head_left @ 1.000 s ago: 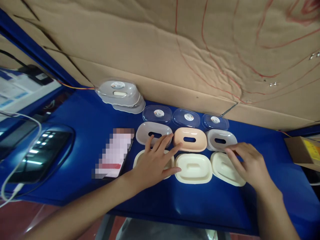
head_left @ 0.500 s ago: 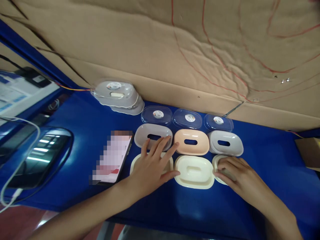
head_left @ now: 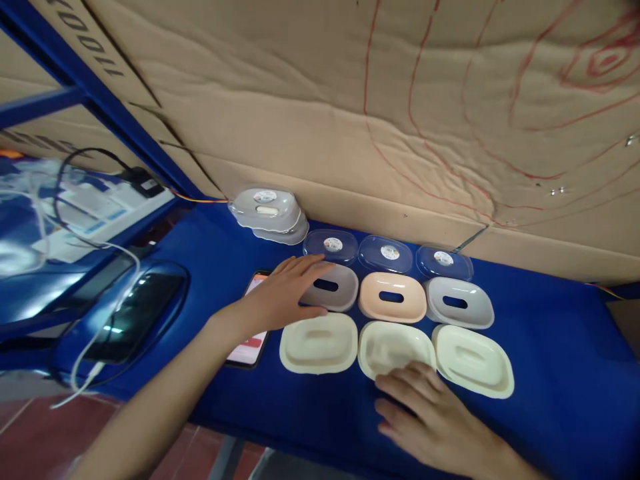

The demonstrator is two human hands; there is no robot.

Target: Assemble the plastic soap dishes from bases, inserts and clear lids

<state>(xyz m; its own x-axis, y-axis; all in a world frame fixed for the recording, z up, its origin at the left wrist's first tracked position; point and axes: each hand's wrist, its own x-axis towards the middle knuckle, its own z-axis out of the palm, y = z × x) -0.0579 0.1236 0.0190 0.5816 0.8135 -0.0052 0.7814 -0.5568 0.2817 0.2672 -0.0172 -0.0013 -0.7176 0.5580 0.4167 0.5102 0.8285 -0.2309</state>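
Three cream trays lie in the front row: left [head_left: 319, 343], middle [head_left: 387, 343] and right [head_left: 474, 361]. Behind them are a greyish slotted dish [head_left: 343, 288], a peach one [head_left: 393, 313] and a light grey one [head_left: 460, 317]. Clear lids with round labels, left [head_left: 320, 248], middle [head_left: 385, 265] and right [head_left: 444, 272], form the back row. Over the left part of the greyish dish, my left hand [head_left: 283, 293] has its fingers spread and holds nothing. My right hand [head_left: 425, 420] is at the front edge of the middle tray, fingers apart, holding nothing visible.
Stacked grey dishes with a lid [head_left: 267, 212] stand at the back left. One phone [head_left: 249, 350] lies partly under my left forearm. Another dark phone [head_left: 145, 317] with a white cable is farther left. A cardboard wall [head_left: 300, 133] rises behind the blue table [head_left: 310, 413].
My left hand has moved back and left, uncovering the left cream tray. My right hand has left the right tray and moved to the middle one. The view has shifted.
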